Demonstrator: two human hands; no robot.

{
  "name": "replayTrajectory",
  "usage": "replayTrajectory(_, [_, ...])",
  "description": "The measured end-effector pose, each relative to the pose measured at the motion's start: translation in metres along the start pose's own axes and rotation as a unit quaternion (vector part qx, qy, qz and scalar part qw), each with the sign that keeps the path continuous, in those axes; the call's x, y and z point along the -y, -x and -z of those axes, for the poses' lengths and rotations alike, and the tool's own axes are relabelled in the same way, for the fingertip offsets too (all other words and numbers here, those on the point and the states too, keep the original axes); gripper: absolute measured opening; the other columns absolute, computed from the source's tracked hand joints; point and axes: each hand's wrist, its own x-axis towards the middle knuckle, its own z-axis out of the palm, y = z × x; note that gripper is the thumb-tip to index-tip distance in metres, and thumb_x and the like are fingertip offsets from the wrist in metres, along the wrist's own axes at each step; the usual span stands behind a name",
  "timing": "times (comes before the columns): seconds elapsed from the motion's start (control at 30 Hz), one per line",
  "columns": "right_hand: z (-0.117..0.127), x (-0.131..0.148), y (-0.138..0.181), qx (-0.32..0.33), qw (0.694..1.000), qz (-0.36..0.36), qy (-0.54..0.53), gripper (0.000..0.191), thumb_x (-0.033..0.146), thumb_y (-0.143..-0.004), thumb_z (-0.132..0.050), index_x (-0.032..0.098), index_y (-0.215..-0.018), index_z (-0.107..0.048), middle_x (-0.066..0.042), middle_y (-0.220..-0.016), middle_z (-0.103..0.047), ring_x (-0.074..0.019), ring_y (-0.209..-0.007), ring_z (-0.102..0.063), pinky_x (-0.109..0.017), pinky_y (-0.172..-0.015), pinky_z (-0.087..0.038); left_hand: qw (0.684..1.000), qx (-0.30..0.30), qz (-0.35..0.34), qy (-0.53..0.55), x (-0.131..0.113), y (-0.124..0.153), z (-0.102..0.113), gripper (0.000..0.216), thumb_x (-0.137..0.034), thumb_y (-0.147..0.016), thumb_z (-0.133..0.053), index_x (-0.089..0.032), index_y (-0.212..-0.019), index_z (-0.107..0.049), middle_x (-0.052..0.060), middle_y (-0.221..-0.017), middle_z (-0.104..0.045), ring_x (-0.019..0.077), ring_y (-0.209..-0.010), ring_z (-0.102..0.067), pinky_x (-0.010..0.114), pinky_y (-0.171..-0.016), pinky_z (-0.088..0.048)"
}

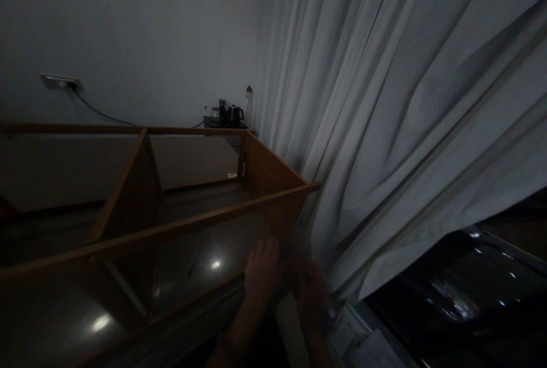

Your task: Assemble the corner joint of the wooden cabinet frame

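Wooden framework (265,171) stretching from left edge to center, its right end panel standing beside pale curtain (384,89) filling upper right. Left hand (261,265) showing at lower center, near that panel, fingers close together, pointing upward; cannot tell whether touching wood or gripping anything. Right hand (310,285) appearing blurred just to its right; how far open, or what held, cannot tell. Black kettle (235,115) standing just above center. Dark cord (105,113) trailing from wall socket (51,81) at upper left.

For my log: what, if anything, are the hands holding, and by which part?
Can't tell: near the wooden panel, the left hand is dim, the right hand blurred.
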Motion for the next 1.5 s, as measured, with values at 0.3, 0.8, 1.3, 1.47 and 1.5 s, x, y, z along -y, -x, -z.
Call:
replayTrajectory(0.3, [0.020,-0.035,-0.013,0.080,0.955,0.209,0.197,0.049,0.056,-0.092,-0.036,0.022,-0.082,-0.070,-0.006,-0.076,-0.071,-0.0187,-0.069,-0.066,-0.028,-0.064,-0.050,1.000,0.002,0.003,-0.002,-0.001,0.000,-0.003,0.040,-0.039,-0.086,-0.052,-0.017,-0.119,-0.059,0.009,-0.122,-0.060,0.0272,-0.112,-0.051,0.040,-0.089,-0.045])
replayTrajectory(0.8, [-0.011,0.004,0.004,0.079,0.985,-0.134,-0.074,0.064,0.077,-0.073,-0.044,0.018,-0.053,-0.057,-0.001,-0.041,-0.056,-0.0105,-0.033,-0.044,-0.021,-0.033,-0.031,1.000,0.017,-0.010,-0.003,0.000,0.001,0.002,0.045,-0.034,-0.081,-0.060,-0.018,-0.122,-0.056,0.010,-0.124,-0.057,0.0278,-0.113,-0.050,0.040,-0.089,-0.045])
replayTrajectory(1.3, [0.022,-0.020,-0.005,0.110,0.945,0.250,0.180,0.029,0.042,-0.091,-0.050,0.022,-0.106,-0.064,-0.008,-0.098,-0.070,-0.0204,-0.090,-0.066,-0.034,-0.077,-0.055,1.000,0.010,0.003,-0.007,-0.001,0.000,0.001,0.040,-0.036,-0.085,-0.054,-0.019,-0.120,-0.058,0.010,-0.122,-0.059,0.0270,-0.111,-0.051,0.039,-0.088,-0.045])
replayTrajectory(1.47, [0.030,-0.034,-0.012,0.129,0.909,0.333,0.216,0.030,0.038,-0.092,-0.050,0.025,-0.117,-0.060,-0.006,-0.100,-0.070,-0.0202,-0.091,-0.066,-0.034,-0.077,-0.056,1.000,0.000,-0.001,-0.006,0.000,0.000,-0.002,0.041,-0.039,-0.084,-0.054,-0.018,-0.120,-0.058,0.010,-0.122,-0.059,0.0284,-0.112,-0.051,0.041,-0.089,-0.045])
replayTrajectory(1.5, [0.029,-0.035,-0.013,0.126,0.908,0.341,0.211,0.028,0.035,-0.094,-0.047,0.025,-0.116,-0.061,-0.006,-0.099,-0.070,-0.0196,-0.090,-0.066,-0.034,-0.076,-0.056,1.000,-0.001,-0.003,-0.007,0.000,0.001,-0.002,0.041,-0.038,-0.084,-0.054,-0.018,-0.120,-0.058,0.010,-0.123,-0.059,0.0285,-0.112,-0.051,0.041,-0.089,-0.045])
